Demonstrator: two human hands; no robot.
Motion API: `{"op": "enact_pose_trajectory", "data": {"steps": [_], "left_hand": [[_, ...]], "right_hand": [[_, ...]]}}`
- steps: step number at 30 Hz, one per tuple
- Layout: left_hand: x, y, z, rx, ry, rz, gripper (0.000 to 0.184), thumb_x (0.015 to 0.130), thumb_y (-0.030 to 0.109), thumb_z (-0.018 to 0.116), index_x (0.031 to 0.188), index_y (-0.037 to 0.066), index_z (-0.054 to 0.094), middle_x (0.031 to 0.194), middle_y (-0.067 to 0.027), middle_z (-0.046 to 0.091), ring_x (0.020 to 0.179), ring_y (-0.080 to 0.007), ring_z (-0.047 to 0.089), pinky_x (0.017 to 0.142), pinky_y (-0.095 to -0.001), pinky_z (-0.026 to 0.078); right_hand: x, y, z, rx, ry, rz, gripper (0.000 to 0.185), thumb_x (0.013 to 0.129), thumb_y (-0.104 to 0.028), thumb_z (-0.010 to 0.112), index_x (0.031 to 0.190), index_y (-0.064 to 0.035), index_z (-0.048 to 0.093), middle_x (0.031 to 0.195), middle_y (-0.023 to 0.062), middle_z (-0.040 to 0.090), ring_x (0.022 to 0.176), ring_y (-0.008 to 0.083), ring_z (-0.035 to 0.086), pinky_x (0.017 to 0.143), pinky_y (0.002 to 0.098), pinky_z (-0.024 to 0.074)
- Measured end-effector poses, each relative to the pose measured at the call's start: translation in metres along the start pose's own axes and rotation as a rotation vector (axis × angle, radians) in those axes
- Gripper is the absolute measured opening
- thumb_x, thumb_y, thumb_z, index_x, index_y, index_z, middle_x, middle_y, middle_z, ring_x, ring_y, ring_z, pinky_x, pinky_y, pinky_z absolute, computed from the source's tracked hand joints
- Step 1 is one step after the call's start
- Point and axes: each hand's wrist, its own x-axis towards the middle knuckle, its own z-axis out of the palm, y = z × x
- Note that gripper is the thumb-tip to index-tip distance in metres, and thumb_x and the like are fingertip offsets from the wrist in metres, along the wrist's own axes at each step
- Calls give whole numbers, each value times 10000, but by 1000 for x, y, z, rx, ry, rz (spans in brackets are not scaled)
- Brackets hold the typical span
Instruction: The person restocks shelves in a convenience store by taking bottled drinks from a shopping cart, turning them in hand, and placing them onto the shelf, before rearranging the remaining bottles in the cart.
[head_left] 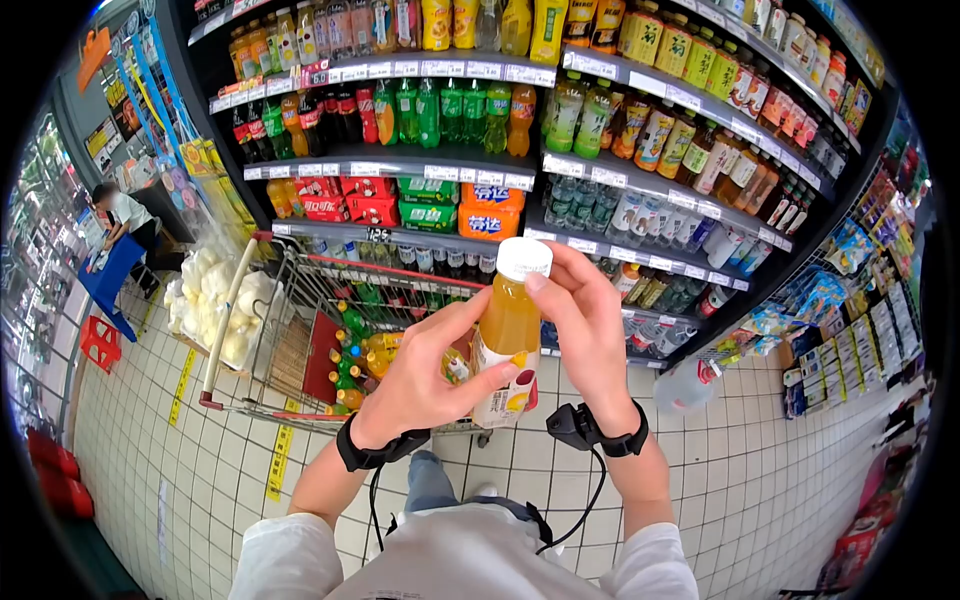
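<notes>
A juice bottle with yellow-orange contents, a white cap and a fruit-printed label is held up in front of my chest. My left hand wraps round its lower body, thumb across the label. At the top, my right hand has its thumb and fingers at the white cap, which sits on the bottle's neck. Behind and to the left of the bottle is a shopping cart with several green and orange bottles inside.
Drink shelves stand ahead. A pile of white bags is left of the cart. A person sits at a blue table near a red stool. A large clear container stands on the floor, right.
</notes>
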Motion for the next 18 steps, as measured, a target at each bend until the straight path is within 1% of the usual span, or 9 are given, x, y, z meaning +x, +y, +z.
{"op": "enact_pose_trajectory", "data": {"steps": [4, 6, 7, 9, 11, 13, 15, 17, 18], "left_hand": [[-5, -19, -4, -58, 13, -75, 692, 809, 161, 779, 1356, -116, 457, 1076, -208, 664, 864, -236, 681, 715, -319, 541], [-5, -35, -8, -68, 10, -175, 632, 834, 177, 756, 1332, -96, 477, 1042, -199, 681, 823, -218, 688, 696, -306, 543], [-6, -45, -10, -119, 16, -235, 608, 842, 181, 748, 1320, -88, 485, 1038, -195, 685, 808, -211, 688, 691, -302, 543], [-11, -76, -13, -155, 40, -307, 581, 873, 177, 720, 1329, -73, 462, 1088, -177, 688, 797, -185, 676, 691, -300, 547], [-12, -107, -22, -194, 31, -397, 575, 895, 182, 700, 1348, -60, 442, 1117, -168, 685, 833, -185, 667, 706, -298, 547], [-17, -150, -27, -180, 37, -445, 569, 901, 188, 694, 1351, -53, 441, 1124, -168, 681, 849, -191, 663, 717, -307, 548], [-23, -194, -31, -166, 43, -489, 564, 907, 193, 688, 1353, -47, 440, 1131, -168, 678, 865, -198, 658, 727, -316, 549], [-27, -241, -35, -136, -67, -616, 583, 925, 188, 675, 1407, -10, 415, 1223, -140, 640, 954, -177, 629, 806, -331, 534], [-33, -272, -33, -122, -78, -624, 596, 918, 230, 689, 1398, -14, 434, 1206, -150, 639, 957, -198, 641, 804, -337, 537]], "right_hand": [[14, 20, 6, -29, -41, 36, 391, 925, -118, 648, 1247, 70, 532, 1138, 138, 660, 1055, 171, 623, 919, 304, 492], [27, 47, 6, -66, -108, 24, 434, 919, -135, 666, 1275, 59, 512, 1162, 138, 647, 1071, 176, 617, 918, 312, 498], [35, 62, 5, 0, -169, 41, 475, 909, -163, 690, 1292, 46, 502, 1183, 143, 635, 1079, 181, 614, 916, 320, 504], [51, 100, -7, -68, -323, 170, 513, 898, -202, 716, 1300, 38, 504, 1189, 142, 633, 1084, 184, 612, 911, 328, 507], [64, 142, -22, -154, -570, 334, 649, 879, -307, 747, 1366, 27, 478, 1232, 132, 631, 1079, 190, 622, 923, 329, 505], [71, 201, -32, -268, -711, 466, 684, 875, -338, 748, 1384, 22, 469, 1240, 143, 631, 1053, 203, 638, 920, 331, 510], [75, 247, -27, -288, -730, 514, 653, 871, -335, 751, 1354, 23, 496, 1202, 137, 647, 1003, 203, 655, 879, 328, 535], [82, 291, -18, -173, -646, 669, 599, 875, -305, 749, 1327, 15, 521, 1118, 112, 668, 967, 177, 659, 819, 316, 559], [81, 319, -15, -104, -588, 705, 513, 884, -274, 740, 1276, 0, 555, 1036, 76, 674, 935, 151, 658, 767, 299, 570]]}}
